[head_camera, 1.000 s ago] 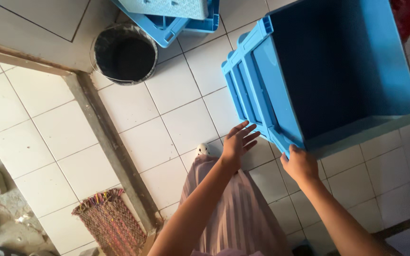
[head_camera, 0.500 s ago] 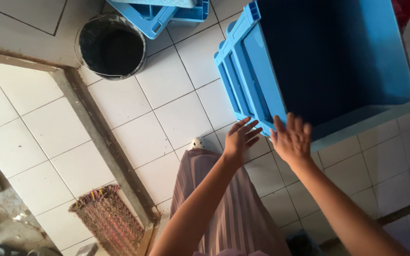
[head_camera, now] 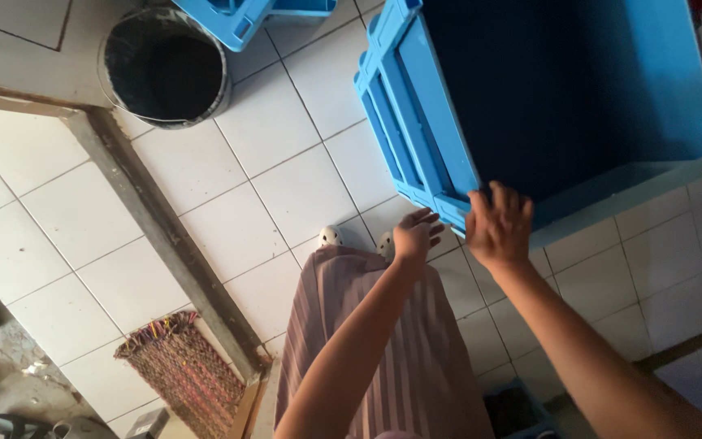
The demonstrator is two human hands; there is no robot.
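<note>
Crate: a large blue plastic crate (head_camera: pixel 562 106) fills the upper right of the view, standing on the white tiled floor (head_camera: pixel 245 162) with its dark inside open to the camera and its ribbed side wall facing left.
Right hand: the right hand (head_camera: pixel 499 226) lies over the crate's near corner, fingers curled over the rim and gripping it. Half a second ago it was spread flat against the same corner; a second ago it sat lower, under the rim.
Left hand: the left hand (head_camera: pixel 414 237) is just beside the right one, fingers loosely spread and open, the fingertips at the bottom edge of the ribbed wall. Whether they press on the plastic cannot be told. It holds nothing. Earlier it stood further left of the right hand; the two hands are now closer together.
Crate change: the crate sits higher and more to the right in the view than a second ago, with its near corner still by the hands.
Clothing: a striped brownish skirt (head_camera: pixel 383 349) hangs below the arms, with two pale shoe tips (head_camera: pixel 331 236) showing at its top edge.
Surroundings: a black bucket (head_camera: pixel 166 67) stands at the upper left, further up in the view than before. More blue crates (head_camera: pixel 245 16) lie at the top edge. A woven mat (head_camera: pixel 184 370) lies at the lower left beside a grey concrete strip (head_camera: pixel 164 244).
</note>
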